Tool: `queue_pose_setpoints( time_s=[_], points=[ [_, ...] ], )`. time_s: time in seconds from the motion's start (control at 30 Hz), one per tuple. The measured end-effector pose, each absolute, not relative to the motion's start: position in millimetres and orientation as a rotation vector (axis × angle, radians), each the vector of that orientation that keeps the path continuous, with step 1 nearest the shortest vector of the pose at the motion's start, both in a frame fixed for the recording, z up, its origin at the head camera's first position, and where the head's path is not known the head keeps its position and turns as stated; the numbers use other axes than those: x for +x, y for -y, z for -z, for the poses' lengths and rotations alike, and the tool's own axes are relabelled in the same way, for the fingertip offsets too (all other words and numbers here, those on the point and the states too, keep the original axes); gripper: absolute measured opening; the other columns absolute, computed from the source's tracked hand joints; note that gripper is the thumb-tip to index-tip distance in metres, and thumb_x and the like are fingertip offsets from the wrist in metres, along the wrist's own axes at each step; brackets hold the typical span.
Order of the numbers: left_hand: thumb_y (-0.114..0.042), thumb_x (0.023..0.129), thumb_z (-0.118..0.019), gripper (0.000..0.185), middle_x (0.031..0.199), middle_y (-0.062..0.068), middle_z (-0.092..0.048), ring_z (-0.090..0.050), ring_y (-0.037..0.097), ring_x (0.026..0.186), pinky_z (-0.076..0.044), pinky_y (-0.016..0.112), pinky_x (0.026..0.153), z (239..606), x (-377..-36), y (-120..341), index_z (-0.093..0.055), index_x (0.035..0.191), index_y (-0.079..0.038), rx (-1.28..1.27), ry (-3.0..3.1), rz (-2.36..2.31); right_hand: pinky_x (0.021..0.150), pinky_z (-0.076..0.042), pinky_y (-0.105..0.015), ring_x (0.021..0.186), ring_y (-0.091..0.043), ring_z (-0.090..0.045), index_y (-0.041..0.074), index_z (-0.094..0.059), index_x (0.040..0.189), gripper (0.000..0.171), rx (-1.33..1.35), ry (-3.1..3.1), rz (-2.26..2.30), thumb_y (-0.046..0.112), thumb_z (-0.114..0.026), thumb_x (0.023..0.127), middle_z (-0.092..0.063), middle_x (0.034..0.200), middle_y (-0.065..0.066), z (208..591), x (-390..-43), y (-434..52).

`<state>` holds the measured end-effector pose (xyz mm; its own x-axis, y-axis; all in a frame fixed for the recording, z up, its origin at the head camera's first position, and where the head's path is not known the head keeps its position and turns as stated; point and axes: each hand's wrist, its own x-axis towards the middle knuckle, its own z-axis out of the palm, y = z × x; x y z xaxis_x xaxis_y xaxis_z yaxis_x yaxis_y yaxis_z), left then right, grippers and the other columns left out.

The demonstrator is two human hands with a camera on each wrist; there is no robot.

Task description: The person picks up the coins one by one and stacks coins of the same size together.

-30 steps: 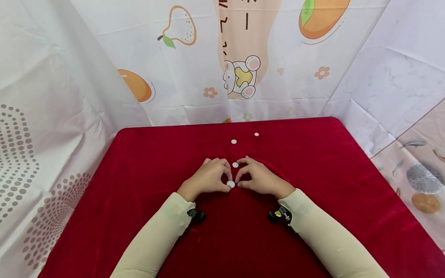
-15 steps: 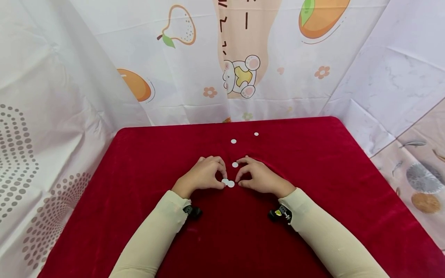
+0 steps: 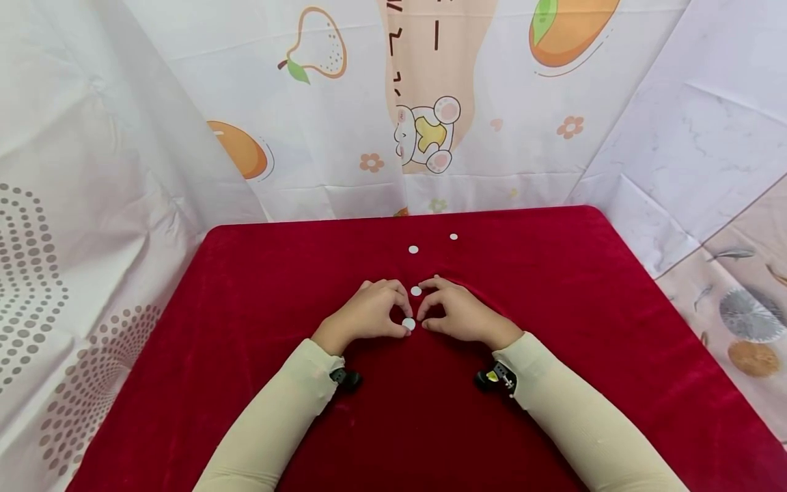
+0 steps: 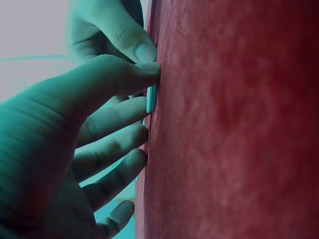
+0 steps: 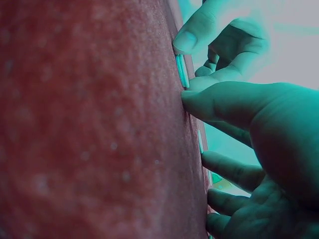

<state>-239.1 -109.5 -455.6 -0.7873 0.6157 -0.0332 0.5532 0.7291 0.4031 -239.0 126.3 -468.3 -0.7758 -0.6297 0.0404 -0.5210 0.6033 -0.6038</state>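
Since half a second ago, your left hand [image 3: 367,316] has slid back toward your right hand [image 3: 460,317], and where two white discs lay side by side on the red cloth [image 3: 246,287], only one disc [image 3: 408,324] now shows between your thumbs. Your left fingers are curled, with the thumb tip down at the left edge of that disc; the left wrist view shows the thumb [image 4: 107,79] touching the top of the thin disc [image 4: 151,98] where it lies flat on the cloth [image 4: 234,129], and the other fingers bent beneath it. Whether a second disc sits under your left fingers, you cannot tell. Your right hand is curled too, holding nothing that shows: in the right wrist view its thumb [image 5: 219,102] presses the cloth [image 5: 89,124] just beside the disc [image 5: 182,70], and a fingertip of your other hand rests at the disc's far edge. A second disc [image 3: 416,291] lies just beyond the first one, in the gap between your two forefingers. Two more discs lie farther from it, toward the far edge of the cloth: one [image 3: 413,249] straight beyond, another [image 3: 453,236] beyond and to the right. A printed curtain [image 3: 344,109] hangs behind the cloth.
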Motion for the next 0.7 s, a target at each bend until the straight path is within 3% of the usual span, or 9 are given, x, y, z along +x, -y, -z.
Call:
queue_pose_setpoints(
  time_s=[0.43, 0.7],
  points=[
    [-0.033, 0.083, -0.082, 0.005, 0.112, -0.013, -0.063, -0.056, 0.011, 0.109, -0.038, 0.041, 0.092, 457.0, -239.1, 110.3, -0.079, 0.086, -0.03, 0.982, -2.786, -0.546, 0.109, -0.046, -0.05, 0.138, -0.028, -0.049, 0.027, -0.08, 0.096, 0.012, -0.953, -2.656, 0.904, 0.017, -0.08, 0.09, -0.053, 0.149, -0.011, 465.0, -237.4, -125.9],
    [-0.033, 0.082, -0.083, 0.007, 0.11, -0.012, -0.062, -0.056, 0.011, 0.107, -0.038, 0.043, 0.095, 453.3, -243.7, 125.0, -0.078, 0.085, -0.031, 0.876, -2.809, -0.545, 0.108, -0.047, -0.047, 0.138, -0.027, -0.049, 0.026, -0.08, 0.095, 0.01, -0.941, -2.654, 0.895, 0.018, -0.081, 0.09, -0.052, 0.151, -0.009, 463.2, -237.3, -125.2]
  ],
)
